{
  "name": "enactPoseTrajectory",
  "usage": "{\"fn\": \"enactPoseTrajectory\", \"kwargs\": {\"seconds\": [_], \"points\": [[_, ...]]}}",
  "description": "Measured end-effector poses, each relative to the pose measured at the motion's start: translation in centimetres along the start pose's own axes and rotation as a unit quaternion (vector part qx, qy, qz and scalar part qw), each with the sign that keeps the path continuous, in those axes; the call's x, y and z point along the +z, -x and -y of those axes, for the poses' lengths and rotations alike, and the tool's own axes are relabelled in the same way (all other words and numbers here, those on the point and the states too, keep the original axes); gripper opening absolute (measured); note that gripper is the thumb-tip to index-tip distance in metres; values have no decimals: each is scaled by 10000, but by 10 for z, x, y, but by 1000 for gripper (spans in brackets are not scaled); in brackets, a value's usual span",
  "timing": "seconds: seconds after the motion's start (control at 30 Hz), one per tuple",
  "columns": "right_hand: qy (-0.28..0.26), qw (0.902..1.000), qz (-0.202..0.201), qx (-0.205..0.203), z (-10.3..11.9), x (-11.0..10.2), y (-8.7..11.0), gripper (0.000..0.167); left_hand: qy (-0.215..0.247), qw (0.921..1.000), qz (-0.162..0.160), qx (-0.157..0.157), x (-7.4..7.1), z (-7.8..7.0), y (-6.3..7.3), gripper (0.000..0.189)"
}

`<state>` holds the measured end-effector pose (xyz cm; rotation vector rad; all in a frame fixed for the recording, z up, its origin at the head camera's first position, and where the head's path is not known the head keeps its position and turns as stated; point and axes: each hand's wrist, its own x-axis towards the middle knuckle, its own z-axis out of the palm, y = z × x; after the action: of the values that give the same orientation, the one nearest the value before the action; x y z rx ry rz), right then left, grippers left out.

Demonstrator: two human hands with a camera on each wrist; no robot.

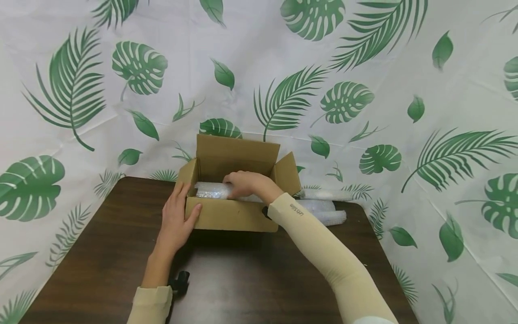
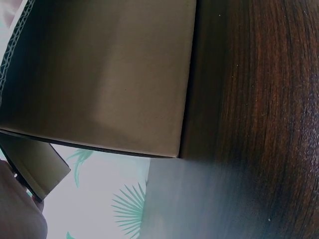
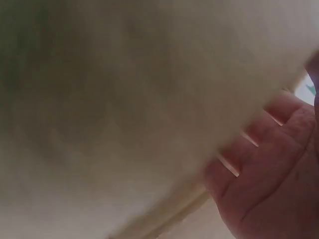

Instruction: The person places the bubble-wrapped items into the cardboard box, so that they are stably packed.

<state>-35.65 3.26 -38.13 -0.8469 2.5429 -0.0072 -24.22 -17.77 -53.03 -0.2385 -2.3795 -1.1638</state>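
Note:
An open cardboard box (image 1: 231,216) stands on the table with its back and side flaps raised. Inside it, at the left, lies a bubble-wrapped bundle (image 1: 211,191); the wrapping hides what it covers. My right hand (image 1: 247,183) reaches over the front wall and grips the bundle's right end between thumb and fingers. My left hand (image 1: 176,220) rests on the box's front left corner, its fingers fairly straight along the left flap (image 1: 186,176) and its thumb on the front wall. In the right wrist view, a blurred tan surface hides the right hand's fingertips.
Several bubble-wrapped pieces (image 1: 317,207) lie on the table to the right of the box, partly behind the right arm. The dark wooden table (image 1: 101,252) spreads to the left and in front. A leaf-patterned white sheet (image 1: 259,67) hangs behind.

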Motion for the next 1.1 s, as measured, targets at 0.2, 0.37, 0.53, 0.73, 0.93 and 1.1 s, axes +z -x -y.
{"fn": "enactPoseTrajectory", "kwargs": {"seconds": [0.2,0.37,0.53,0.73,0.93,1.1], "points": [[-106,9999,104,57,-2,4,-1,60,-13,10000,66,-45,2,1,0,72],[-516,9986,86,-49,-9,-2,5,67,-36,9999,95,-61,3,2,-1,73],[-737,9971,-25,-178,-14,-5,8,63,8,10000,12,-25,2,2,0,73],[-658,9977,-91,-100,-17,2,7,54,18,10000,24,-19,4,2,0,72],[-585,9977,-317,-157,-16,8,7,52,76,9999,-78,24,5,3,0,72],[-444,9977,-471,-210,-15,16,5,50,61,9999,-86,14,3,4,0,72]]}}
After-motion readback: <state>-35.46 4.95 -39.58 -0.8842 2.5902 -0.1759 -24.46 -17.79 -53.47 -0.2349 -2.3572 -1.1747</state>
